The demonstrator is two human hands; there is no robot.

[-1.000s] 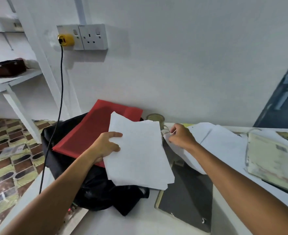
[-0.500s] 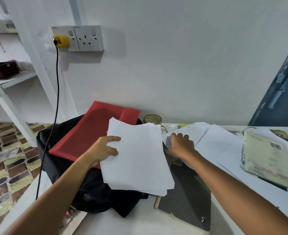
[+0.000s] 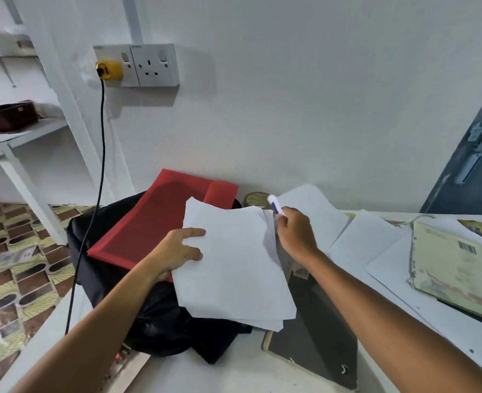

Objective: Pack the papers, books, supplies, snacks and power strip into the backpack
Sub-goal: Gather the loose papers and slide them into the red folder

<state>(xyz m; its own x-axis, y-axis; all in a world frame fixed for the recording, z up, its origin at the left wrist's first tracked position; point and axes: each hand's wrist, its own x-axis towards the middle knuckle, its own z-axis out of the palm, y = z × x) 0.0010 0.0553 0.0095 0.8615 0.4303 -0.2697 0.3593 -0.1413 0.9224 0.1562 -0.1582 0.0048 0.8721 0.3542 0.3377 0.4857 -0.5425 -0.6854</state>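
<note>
White papers (image 3: 234, 268) gripped, left hand (image 3: 177, 252) | right hand (image 3: 295, 236) pinching pen (image 3: 275, 205)

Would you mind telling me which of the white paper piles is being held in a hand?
The stack over the backpack, gripped by the left hand; the other sheets lie loose on the table.

White wall (image 3: 305, 95), patterned floor (image 3: 10, 279), white shelf (image 3: 21, 137).

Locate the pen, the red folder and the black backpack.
pen (image 3: 275, 206), head view, on its blue-and-white barrel above the right hand.
red folder (image 3: 154, 222), head view, on its front cover.
black backpack (image 3: 163, 321), head view, on its fabric.
</note>
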